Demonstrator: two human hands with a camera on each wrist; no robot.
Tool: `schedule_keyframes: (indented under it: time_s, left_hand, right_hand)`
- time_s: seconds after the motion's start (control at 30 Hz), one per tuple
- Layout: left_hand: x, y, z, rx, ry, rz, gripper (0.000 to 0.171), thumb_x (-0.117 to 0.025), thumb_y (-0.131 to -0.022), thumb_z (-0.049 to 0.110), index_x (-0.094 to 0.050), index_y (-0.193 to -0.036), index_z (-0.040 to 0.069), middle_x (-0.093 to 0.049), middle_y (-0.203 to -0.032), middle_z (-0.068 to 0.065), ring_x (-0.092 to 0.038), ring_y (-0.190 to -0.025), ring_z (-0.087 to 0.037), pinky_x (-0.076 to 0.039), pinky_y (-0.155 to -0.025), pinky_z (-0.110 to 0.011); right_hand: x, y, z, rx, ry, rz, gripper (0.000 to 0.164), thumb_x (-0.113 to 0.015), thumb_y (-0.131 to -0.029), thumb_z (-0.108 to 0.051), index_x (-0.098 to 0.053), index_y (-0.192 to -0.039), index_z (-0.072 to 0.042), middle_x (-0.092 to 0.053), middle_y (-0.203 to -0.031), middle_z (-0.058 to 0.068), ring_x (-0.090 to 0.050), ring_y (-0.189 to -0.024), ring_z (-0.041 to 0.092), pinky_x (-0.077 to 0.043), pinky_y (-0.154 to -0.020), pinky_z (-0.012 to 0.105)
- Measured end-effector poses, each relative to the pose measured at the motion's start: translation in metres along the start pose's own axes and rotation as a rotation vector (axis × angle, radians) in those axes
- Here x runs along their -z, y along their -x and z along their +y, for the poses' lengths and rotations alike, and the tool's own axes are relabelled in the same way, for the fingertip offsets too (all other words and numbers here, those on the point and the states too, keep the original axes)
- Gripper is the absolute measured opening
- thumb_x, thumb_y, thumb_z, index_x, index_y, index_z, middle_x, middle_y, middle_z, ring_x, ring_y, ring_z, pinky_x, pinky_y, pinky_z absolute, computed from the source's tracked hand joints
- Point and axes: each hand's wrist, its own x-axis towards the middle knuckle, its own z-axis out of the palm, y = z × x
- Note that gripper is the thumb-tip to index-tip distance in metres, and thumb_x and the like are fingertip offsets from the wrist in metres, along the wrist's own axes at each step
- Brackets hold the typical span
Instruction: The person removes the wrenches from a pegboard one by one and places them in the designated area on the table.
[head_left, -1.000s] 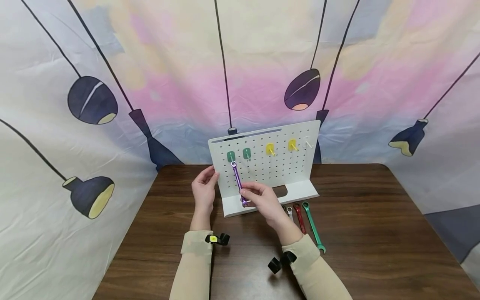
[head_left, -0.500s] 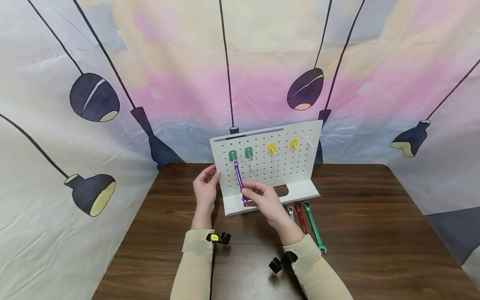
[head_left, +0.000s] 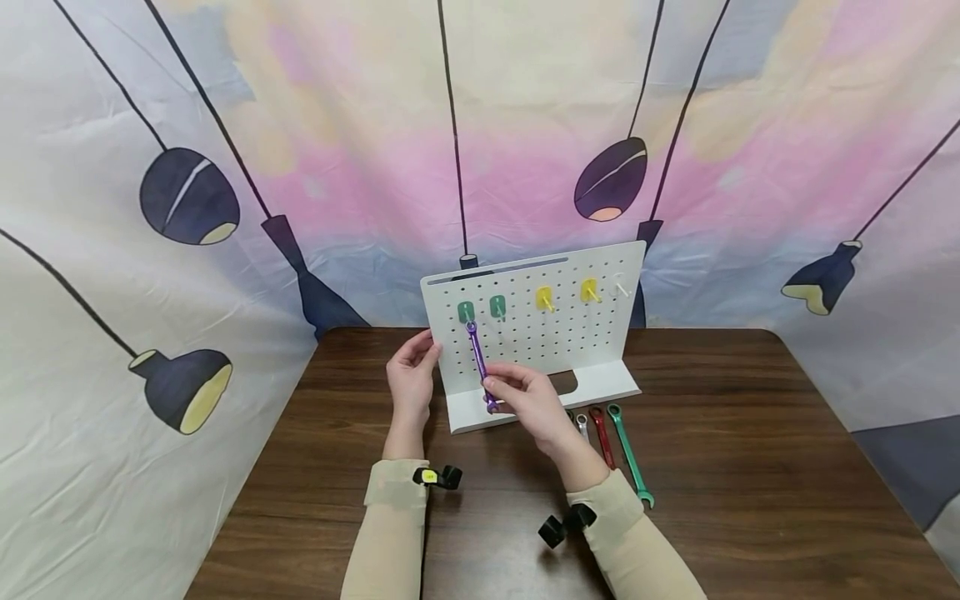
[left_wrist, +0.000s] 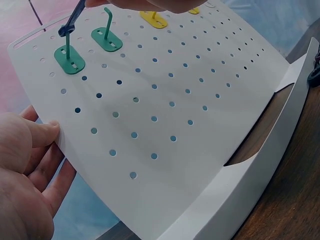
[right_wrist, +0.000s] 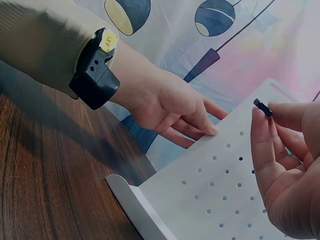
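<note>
My right hand [head_left: 528, 404] pinches a purple combination wrench [head_left: 477, 350] near its lower end, holding it nearly upright before a white pegboard [head_left: 525, 350]. The wrench's ring end meets the tip of the leftmost green hook [left_wrist: 70, 57] in the left wrist view; whether the hook passes through the ring, I cannot tell. At the board's left edge, my left hand [head_left: 410, 379] grips it, thumb on the front and fingers behind, also seen in the right wrist view. Fingers hide most of the wrench in the right wrist view, leaving its dark end [right_wrist: 262, 107] showing.
Right of the wrench are another green hook [head_left: 498, 307], two yellow hooks, one of them a yellow hook [head_left: 545, 298] near the middle, and a clear hook [head_left: 621, 286]. On the table [head_left: 750, 467] lie a green wrench [head_left: 630, 454], a red wrench [head_left: 602, 437] and a silver wrench [head_left: 582, 425].
The head view has shifted slightly. Both hands, the wrench and the pegboard hold nearly the same positions.
</note>
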Motion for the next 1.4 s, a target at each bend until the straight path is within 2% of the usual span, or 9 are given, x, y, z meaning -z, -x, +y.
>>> schedule_keyframes:
  time_s: [0.1,0.33,0.6,0.77,0.83,1.03,1.27,1.4]
  left_hand:
    - [0.0002,-0.0004,0.0002,0.003,-0.004,0.003,0.025,-0.079,-0.097,0.001,-0.079,-0.122,-0.001,-0.077,-0.099,-0.004,-0.067,-0.086,-0.013,-0.056,-0.076,-0.024]
    - [0.0001,0.0002,0.001,0.008,-0.005,0.0,0.027,-0.079,-0.097,0.001,-0.077,-0.123,-0.002,-0.076,-0.101,-0.009,-0.066,-0.086,-0.012,-0.056,-0.077,-0.023]
    - [-0.0001,0.0003,-0.0001,0.005,-0.005,0.0,0.024,-0.079,-0.097,0.0,-0.079,-0.121,0.0,-0.076,-0.099,-0.006,-0.066,-0.086,-0.013,-0.056,-0.077,-0.024]
    - [0.0001,0.0007,-0.0003,0.009,-0.018,0.004,0.024,-0.079,-0.097,0.001,-0.08,-0.121,0.003,-0.076,-0.1,-0.006,-0.066,-0.087,-0.014,-0.056,-0.076,-0.022]
    - [0.0003,0.0004,-0.0005,0.01,-0.018,0.003,0.024,-0.078,-0.097,0.001,-0.08,-0.121,0.002,-0.076,-0.1,-0.006,-0.066,-0.087,-0.014,-0.056,-0.077,-0.023]
    - [-0.0003,0.0,-0.0004,0.008,-0.008,0.004,0.025,-0.079,-0.097,0.001,-0.079,-0.122,0.0,-0.076,-0.1,-0.006,-0.066,-0.086,-0.014,-0.057,-0.077,-0.026]
    - [-0.0014,0.0007,0.0006,0.025,-0.007,0.001,0.026,-0.079,-0.097,0.002,-0.079,-0.123,0.0,-0.077,-0.101,-0.005,-0.066,-0.088,-0.014,-0.056,-0.077,-0.022]
    - [-0.0001,0.0012,-0.0011,0.019,-0.019,0.004,0.025,-0.078,-0.097,0.001,-0.079,-0.123,0.003,-0.076,-0.102,-0.004,-0.067,-0.089,-0.015,-0.057,-0.078,-0.022]
  right_hand:
    - [0.0001,-0.0003,-0.0004,-0.001,0.007,-0.003,0.031,-0.07,-0.104,-0.007,-0.07,-0.133,0.006,-0.068,-0.122,0.032,-0.07,-0.096,0.015,-0.062,-0.083,0.031]
    - [-0.0001,0.0005,-0.0013,0.009,0.007,-0.003,0.031,-0.07,-0.105,-0.008,-0.07,-0.132,0.007,-0.069,-0.12,0.031,-0.07,-0.095,0.015,-0.062,-0.082,0.031]
    - [0.001,0.0004,-0.001,0.002,0.001,-0.003,0.032,-0.07,-0.104,-0.007,-0.07,-0.133,0.006,-0.074,-0.11,0.015,-0.07,-0.095,0.016,-0.063,-0.083,0.032]
    - [0.0014,0.0006,-0.0022,-0.003,0.02,-0.006,0.032,-0.07,-0.105,-0.01,-0.07,-0.134,0.004,-0.071,-0.119,0.026,-0.07,-0.097,0.017,-0.062,-0.085,0.033]
    - [0.0015,0.0005,-0.003,-0.001,0.023,-0.004,0.032,-0.071,-0.105,-0.011,-0.07,-0.134,0.003,-0.07,-0.12,0.026,-0.07,-0.097,0.017,-0.062,-0.086,0.033]
    - [0.0018,0.0009,-0.0069,0.007,0.028,0.003,0.032,-0.072,-0.104,-0.011,-0.071,-0.133,0.002,-0.073,-0.112,0.014,-0.071,-0.097,0.017,-0.063,-0.086,0.034]
    - [0.0039,0.0026,-0.0091,0.002,0.021,0.015,0.032,-0.071,-0.104,-0.009,-0.071,-0.133,0.003,-0.073,-0.113,0.017,-0.071,-0.096,0.018,-0.063,-0.084,0.034]
    - [0.0053,0.0031,-0.0089,0.006,0.019,0.008,0.032,-0.072,-0.103,-0.01,-0.07,-0.132,0.004,-0.074,-0.108,0.01,-0.071,-0.095,0.017,-0.063,-0.085,0.035]
